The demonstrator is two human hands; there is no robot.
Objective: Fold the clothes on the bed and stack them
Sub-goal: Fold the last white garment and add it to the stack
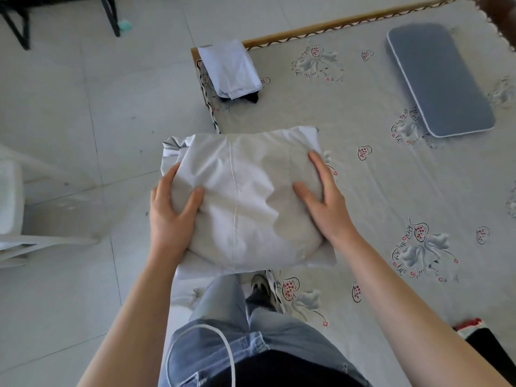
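A folded pale grey-white garment bulges at the near left edge of the bed. My left hand grips its left side, thumb on top and fingers curled round the edge. My right hand holds its right side, thumb pressed on top, fingers down along the edge. At the bed's far left corner lies a stack of folded clothes, a white piece on top and something dark under it.
A grey rectangular pad lies at the back right of the patterned sheet. A red-and-black item sits at the near right. White plastic furniture stands on the tiled floor left; black chair legs at top left.
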